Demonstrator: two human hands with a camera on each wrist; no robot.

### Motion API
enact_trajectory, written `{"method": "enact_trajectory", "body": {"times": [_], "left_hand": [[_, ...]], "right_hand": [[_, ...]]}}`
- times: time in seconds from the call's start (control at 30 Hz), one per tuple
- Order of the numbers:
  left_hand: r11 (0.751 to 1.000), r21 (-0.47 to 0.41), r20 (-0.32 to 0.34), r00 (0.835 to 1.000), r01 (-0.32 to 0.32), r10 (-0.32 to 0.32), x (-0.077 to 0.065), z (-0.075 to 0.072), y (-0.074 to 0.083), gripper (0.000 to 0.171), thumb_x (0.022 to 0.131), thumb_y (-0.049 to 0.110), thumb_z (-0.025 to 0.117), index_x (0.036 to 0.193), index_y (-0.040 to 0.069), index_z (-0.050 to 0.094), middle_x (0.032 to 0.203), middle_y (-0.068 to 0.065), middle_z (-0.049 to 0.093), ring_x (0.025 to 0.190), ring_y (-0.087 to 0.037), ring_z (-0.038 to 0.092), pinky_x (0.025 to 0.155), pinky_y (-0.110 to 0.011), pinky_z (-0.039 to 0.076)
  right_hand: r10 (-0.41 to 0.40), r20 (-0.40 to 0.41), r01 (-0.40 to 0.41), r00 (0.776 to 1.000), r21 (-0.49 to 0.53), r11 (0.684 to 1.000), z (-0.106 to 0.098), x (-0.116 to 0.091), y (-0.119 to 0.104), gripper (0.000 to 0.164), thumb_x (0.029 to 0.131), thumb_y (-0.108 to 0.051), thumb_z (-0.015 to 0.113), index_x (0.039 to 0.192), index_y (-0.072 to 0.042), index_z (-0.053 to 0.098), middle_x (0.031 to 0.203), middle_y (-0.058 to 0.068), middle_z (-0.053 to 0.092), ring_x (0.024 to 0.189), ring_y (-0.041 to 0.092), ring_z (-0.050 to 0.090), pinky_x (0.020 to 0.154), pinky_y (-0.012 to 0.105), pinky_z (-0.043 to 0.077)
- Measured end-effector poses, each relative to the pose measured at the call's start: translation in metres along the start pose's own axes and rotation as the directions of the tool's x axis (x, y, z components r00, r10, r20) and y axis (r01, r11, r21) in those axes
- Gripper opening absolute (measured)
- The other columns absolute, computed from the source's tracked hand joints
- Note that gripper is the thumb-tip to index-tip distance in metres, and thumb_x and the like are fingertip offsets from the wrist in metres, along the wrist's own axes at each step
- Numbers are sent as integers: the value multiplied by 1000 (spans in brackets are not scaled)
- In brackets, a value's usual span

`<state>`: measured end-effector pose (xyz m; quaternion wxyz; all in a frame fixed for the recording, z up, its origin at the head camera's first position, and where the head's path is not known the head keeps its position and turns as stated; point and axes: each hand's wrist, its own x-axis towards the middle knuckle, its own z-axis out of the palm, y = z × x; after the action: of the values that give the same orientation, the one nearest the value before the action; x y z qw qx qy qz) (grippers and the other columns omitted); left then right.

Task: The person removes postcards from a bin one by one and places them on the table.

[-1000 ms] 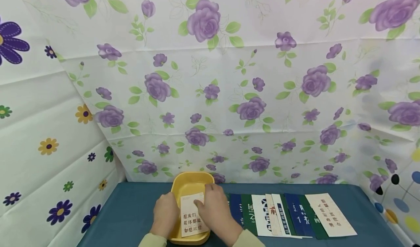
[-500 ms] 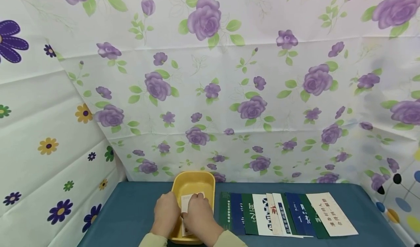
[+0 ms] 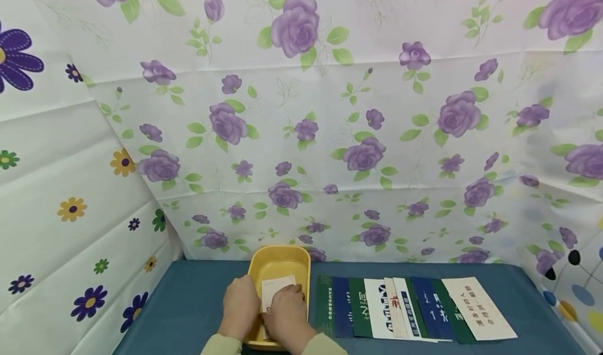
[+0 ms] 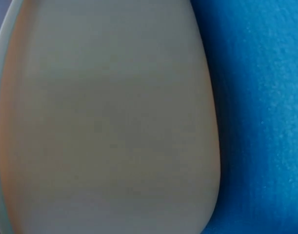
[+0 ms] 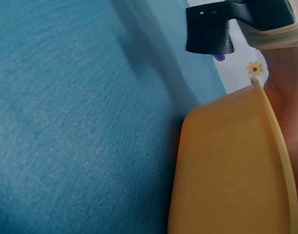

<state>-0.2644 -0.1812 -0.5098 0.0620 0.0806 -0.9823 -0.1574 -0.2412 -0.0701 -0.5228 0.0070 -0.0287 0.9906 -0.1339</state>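
Observation:
A yellow plastic tray (image 3: pixel 278 255) stands on the blue tabletop, left of centre in the head view. My left hand (image 3: pixel 241 307) grips its left rim, the fingers curled over the edge and partly hidden. Inside the tray is a pale printed card (image 3: pixel 277 285) with a small red mark; its lower part is covered by my right hand (image 3: pixel 288 313). The right thumb is at the card's left side and the fingers curl at its right side. In the left wrist view, only the tray's outer wall (image 4: pixel 114 117) shows beside the table. The right wrist view catches the tray wall (image 5: pixel 227 165).
To the right, a row of overlapping printed cards in green, blue and white (image 3: pixel 377 308) lies on the blue table (image 3: pixel 198 302). A cream card (image 3: pixel 479 308) with dark lettering lies at its right end. Flower-patterned sheeting (image 3: pixel 330 109) rises behind the table.
My right hand has moved left from the tray's right side and over the card, hiding its large lettering. The left hand has stayed on the rim. The row of cards looks unchanged.

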Motion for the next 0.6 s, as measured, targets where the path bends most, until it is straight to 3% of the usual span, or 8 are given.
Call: {"method": "enact_trajectory", "body": {"times": [0.1,0.2,0.3,0.6], "left_hand": [[1000,0,-4,1000,1,-1,-1,1,0,4,75,-2,66,79,-1,65,70,-15,65,63,-30,65,47,-40,48],[1000,-3,-15,1000,-4,4,-2,0,0,4,75,-2,65,79,-1,65,70,-16,66,64,-31,66,47,-40,48],[1000,0,-27,1000,-13,13,-2,-1,0,5,73,-2,65,78,-1,65,71,-17,66,65,-32,66,48,-42,49],[1000,10,-16,1000,-13,13,-2,-2,1,7,74,-2,66,80,-1,65,72,-17,66,66,-33,66,50,-43,50]], "right_hand": [[-6,-2,6,1000,-48,999,3,0,0,95,67,-58,71,119,18,49,116,35,52,98,39,57,82,44,52],[-24,0,24,1000,-71,997,4,0,0,91,63,-59,74,112,14,53,99,26,56,88,33,55,77,41,51],[-35,-7,34,999,-47,998,4,0,1,85,58,-56,79,104,10,55,82,18,51,77,28,51,69,39,50],[-30,27,32,999,-81,996,3,-1,0,97,50,-62,81,109,10,52,80,16,47,72,25,47,66,36,50]]}}
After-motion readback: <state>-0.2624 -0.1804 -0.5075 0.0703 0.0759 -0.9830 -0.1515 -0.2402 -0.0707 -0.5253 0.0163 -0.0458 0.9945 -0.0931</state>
